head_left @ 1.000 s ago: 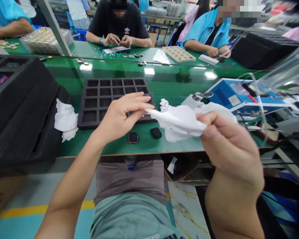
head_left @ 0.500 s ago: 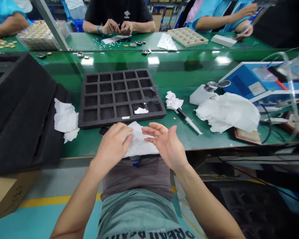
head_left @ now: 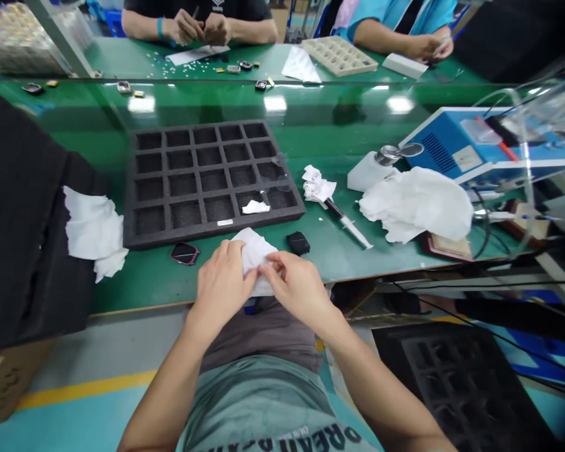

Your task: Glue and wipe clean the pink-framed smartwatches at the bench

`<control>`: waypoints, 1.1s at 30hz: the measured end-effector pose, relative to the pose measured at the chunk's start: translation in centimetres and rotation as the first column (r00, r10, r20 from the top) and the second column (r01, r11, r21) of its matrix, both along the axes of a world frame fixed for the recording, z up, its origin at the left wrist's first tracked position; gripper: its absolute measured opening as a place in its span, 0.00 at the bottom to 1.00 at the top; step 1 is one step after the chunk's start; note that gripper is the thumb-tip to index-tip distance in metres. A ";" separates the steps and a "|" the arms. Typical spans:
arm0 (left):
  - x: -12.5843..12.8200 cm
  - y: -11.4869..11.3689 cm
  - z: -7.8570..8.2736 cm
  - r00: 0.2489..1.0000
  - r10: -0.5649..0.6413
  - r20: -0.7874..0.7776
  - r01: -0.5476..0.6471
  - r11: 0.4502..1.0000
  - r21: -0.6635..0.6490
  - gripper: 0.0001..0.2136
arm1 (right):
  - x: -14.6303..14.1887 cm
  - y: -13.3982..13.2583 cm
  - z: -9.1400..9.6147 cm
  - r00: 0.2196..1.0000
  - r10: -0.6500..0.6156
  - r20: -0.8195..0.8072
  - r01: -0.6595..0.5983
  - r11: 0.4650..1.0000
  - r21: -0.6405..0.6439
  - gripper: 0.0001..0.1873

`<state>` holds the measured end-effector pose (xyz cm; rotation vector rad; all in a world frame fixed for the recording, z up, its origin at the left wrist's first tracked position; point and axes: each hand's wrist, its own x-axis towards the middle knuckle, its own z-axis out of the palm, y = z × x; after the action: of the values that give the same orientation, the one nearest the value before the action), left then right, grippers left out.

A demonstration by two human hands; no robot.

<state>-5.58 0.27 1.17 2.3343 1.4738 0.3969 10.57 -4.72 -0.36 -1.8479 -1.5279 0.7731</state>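
Observation:
A creased white wipe (head_left: 253,248) lies at the table's front edge under both hands. My left hand (head_left: 222,277) grips its left side, fingers curled and thumb pointing inward. From the right, my right hand (head_left: 300,285) pinches the wipe with thumb and fingers near my left thumb. Whether anything sits inside the wipe is hidden. Just left of the hands lies a small dark watch-like case with a pinkish rim (head_left: 185,253). A small black piece (head_left: 298,243) rests beyond the right hand. Behind them stands a black foam tray (head_left: 216,224) with a white scrap on it.
A syringe (head_left: 353,231), a crumpled white cloth (head_left: 419,204), a white dispenser bottle (head_left: 370,171) and a blue machine (head_left: 445,147) occupy the right side. Black foam blocks (head_left: 23,251) and another wipe (head_left: 91,226) are at left. Co-workers' hands (head_left: 202,28) work across the table.
My hands have come together and closed on the wipe; the right hand was raised and open before. The view has shifted, bringing the watch-like case and black piece into plain sight.

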 end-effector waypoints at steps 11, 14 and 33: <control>0.4 -2.0 -1.0 0.651 0.113 0.750 0.092 0.970 -0.226 0.10 | -1.2 1.4 1.7 0.777 -0.053 -0.627 0.126 0.989 0.073 0.14; 1.6 -2.5 -1.1 0.572 0.175 0.801 -0.077 0.984 -0.160 0.10 | -1.4 0.5 2.4 0.818 -0.024 -0.574 0.089 0.992 0.086 0.14; 2.3 -1.6 -3.4 0.343 0.406 0.847 -0.043 0.908 -0.417 0.15 | -1.6 2.2 0.6 0.981 0.185 0.060 -0.193 0.909 0.370 0.18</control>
<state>-3.24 -1.32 -2.22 1.1450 1.0871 1.2101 8.94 -2.49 0.21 -1.4477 -1.7498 0.4990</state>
